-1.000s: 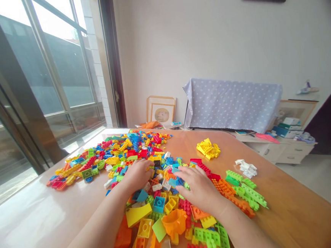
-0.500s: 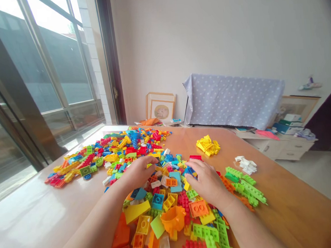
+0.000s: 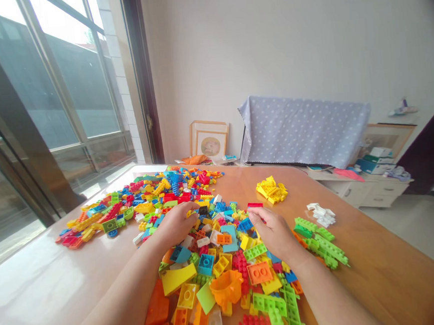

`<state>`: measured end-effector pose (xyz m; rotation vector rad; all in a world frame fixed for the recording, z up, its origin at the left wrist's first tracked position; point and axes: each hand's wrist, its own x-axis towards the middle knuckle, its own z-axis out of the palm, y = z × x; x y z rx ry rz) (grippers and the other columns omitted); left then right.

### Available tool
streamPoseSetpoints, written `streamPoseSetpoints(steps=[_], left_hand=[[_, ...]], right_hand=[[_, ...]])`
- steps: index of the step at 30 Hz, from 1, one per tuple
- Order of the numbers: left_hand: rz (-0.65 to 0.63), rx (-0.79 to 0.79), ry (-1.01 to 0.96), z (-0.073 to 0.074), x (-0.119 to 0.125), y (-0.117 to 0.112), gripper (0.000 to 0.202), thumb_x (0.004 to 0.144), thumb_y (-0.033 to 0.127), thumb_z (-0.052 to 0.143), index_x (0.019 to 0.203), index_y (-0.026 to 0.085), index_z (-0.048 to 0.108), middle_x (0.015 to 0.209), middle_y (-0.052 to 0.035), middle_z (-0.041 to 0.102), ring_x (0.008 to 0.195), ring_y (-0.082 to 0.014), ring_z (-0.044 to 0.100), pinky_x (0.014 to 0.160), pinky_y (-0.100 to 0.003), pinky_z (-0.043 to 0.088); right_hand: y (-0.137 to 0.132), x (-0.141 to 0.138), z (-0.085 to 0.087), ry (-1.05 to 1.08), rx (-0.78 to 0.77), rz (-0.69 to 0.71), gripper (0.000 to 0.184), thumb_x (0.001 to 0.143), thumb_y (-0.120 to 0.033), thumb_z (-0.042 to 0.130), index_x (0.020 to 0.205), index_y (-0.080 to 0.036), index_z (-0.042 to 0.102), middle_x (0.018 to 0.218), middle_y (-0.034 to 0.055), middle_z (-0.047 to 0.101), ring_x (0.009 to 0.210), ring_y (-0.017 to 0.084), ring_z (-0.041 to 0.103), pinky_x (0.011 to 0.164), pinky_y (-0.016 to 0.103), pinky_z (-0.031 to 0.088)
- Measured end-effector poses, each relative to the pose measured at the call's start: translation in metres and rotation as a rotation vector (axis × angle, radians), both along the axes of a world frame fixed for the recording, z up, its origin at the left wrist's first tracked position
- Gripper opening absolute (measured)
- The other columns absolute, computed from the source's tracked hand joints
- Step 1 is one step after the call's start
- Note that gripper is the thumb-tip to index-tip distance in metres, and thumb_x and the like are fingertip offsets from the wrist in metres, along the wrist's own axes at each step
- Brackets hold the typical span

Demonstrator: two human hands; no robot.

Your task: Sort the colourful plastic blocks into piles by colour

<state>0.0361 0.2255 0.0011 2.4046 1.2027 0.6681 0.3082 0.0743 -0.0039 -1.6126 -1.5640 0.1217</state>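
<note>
A large heap of mixed plastic building bricks [image 3: 206,263] spreads between and in front of my forearms. At the heap's left side, my left hand [image 3: 178,223] has its fingers apart, close to a black brick [image 3: 203,210]; nothing shows in it. Over the right side is my right hand [image 3: 273,228], its thumb and fingers curled together. Whatever they hold, if anything, is hidden. A red brick [image 3: 255,205] shows just beyond those fingertips, and a blue brick [image 3: 245,225] lies to their left. An orange bucket-shaped piece [image 3: 227,288] rests nearer to me.
More bricks [image 3: 166,186] cover the table's far left. On the right are sorted groups: yellow bricks [image 3: 272,190], white bricks [image 3: 322,214] and light green bricks [image 3: 324,244]. A window [image 3: 75,78] stands left; beyond the table [image 3: 382,254] is a cloth-covered object [image 3: 304,128].
My left hand has drawn back slightly to the left. My right hand has shifted right, its thumb and fingers closing together, uncovering more of the blue brick. The view has moved a little.
</note>
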Motion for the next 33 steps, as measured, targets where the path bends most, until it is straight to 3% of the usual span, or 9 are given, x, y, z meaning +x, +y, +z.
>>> streamPoseSetpoints(steps=[4,8,12,18,22,27,33], left_hand=[[-0.097,0.025,0.043,0.000,0.004,-0.006,0.044,0.092,0.042,0.052,0.131,0.027,0.066,0.133,-0.0057,0.069,0.122,-0.0266,0.063,0.104,-0.034,0.049],[-0.190,0.026,0.136,-0.002,0.006,-0.007,0.052,0.095,0.050,0.050,0.140,0.028,0.062,0.149,-0.0045,0.058,0.142,-0.0316,0.046,0.120,-0.044,0.034],[-0.226,-0.006,0.195,-0.004,0.007,-0.005,0.047,0.098,0.048,0.043,0.133,0.027,0.068,0.148,-0.0036,0.059,0.142,-0.0308,0.045,0.123,-0.046,0.029],[-0.276,-0.003,0.134,0.002,0.010,-0.013,0.037,0.098,0.043,0.043,0.113,0.027,0.074,0.123,-0.0051,0.072,0.128,-0.0271,0.058,0.107,-0.035,0.046],[-0.254,-0.004,0.099,0.006,0.011,-0.018,0.032,0.093,0.036,0.050,0.113,0.027,0.073,0.119,-0.0040,0.073,0.109,-0.0223,0.065,0.095,-0.029,0.050],[-0.213,0.002,0.121,0.005,0.010,-0.016,0.033,0.092,0.040,0.052,0.115,0.028,0.073,0.118,-0.0027,0.073,0.108,-0.0230,0.065,0.092,-0.029,0.050],[-0.217,0.019,0.129,0.005,0.012,-0.013,0.033,0.091,0.039,0.052,0.110,0.026,0.076,0.111,-0.0045,0.073,0.103,-0.0230,0.065,0.090,-0.029,0.050]], right_hand=[[0.000,-0.002,-0.003,-0.019,-0.007,-0.018,0.032,0.099,-0.038,0.051,0.119,-0.022,0.071,0.118,0.0088,0.074,0.112,0.025,0.068,0.098,0.039,0.052],[0.001,-0.006,-0.004,-0.038,0.003,-0.004,0.030,0.096,-0.033,0.054,0.118,-0.022,0.071,0.119,0.0087,0.073,0.112,0.024,0.067,0.100,0.039,0.051],[0.003,-0.009,-0.005,-0.041,0.003,0.013,0.029,0.096,-0.033,0.054,0.116,-0.021,0.072,0.116,0.0089,0.074,0.109,0.024,0.068,0.098,0.038,0.052],[0.004,-0.009,-0.008,-0.052,0.012,0.021,0.028,0.096,-0.033,0.055,0.114,-0.020,0.072,0.115,0.0091,0.075,0.110,0.024,0.068,0.098,0.038,0.052],[0.002,-0.010,-0.008,-0.057,0.015,0.029,0.028,0.096,-0.033,0.055,0.115,-0.021,0.072,0.116,0.0093,0.074,0.110,0.025,0.068,0.098,0.039,0.052],[0.002,-0.012,-0.005,-0.093,0.054,0.028,0.027,0.097,-0.032,0.054,0.114,-0.021,0.072,0.116,0.0093,0.074,0.110,0.025,0.067,0.098,0.040,0.052],[-0.014,-0.027,0.017,-0.090,0.137,0.099,0.027,0.097,-0.036,0.057,0.117,-0.024,0.071,0.120,0.0092,0.072,0.117,0.027,0.063,0.104,0.043,0.048]])
